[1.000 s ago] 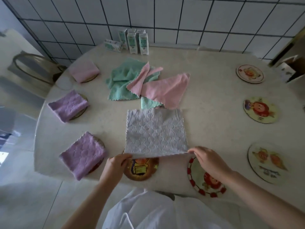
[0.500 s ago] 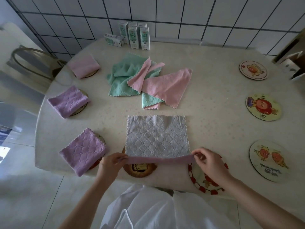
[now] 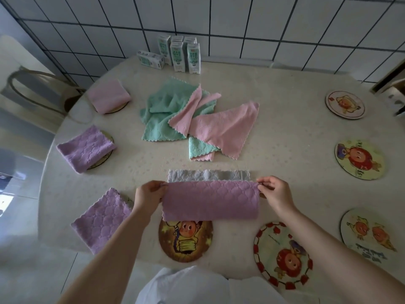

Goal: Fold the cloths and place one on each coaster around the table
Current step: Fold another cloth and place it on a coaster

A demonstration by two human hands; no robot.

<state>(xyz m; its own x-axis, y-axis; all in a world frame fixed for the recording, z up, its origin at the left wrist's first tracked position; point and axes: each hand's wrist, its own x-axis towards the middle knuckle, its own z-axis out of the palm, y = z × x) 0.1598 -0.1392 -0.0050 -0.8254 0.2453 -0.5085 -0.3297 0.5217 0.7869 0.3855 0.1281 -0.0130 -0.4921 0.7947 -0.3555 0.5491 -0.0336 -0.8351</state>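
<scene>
It looked like the dining corner of a home, likely in or beside a kitchen. A round table [image 3: 285, 132] with a pale, faintly patterned top stood against a wall [image 3: 241, 23] of white square tiles with dark grout. Small milk cartons [image 3: 178, 54] were grouped at the wall side (one lay on its side). Round coasters [image 3: 359, 160] with cartoon figures were set along the table's rim like place settings. A chair [image 3: 32, 84] with a curved back stood at the left, on a pale tiled floor [image 3: 32, 270].
</scene>
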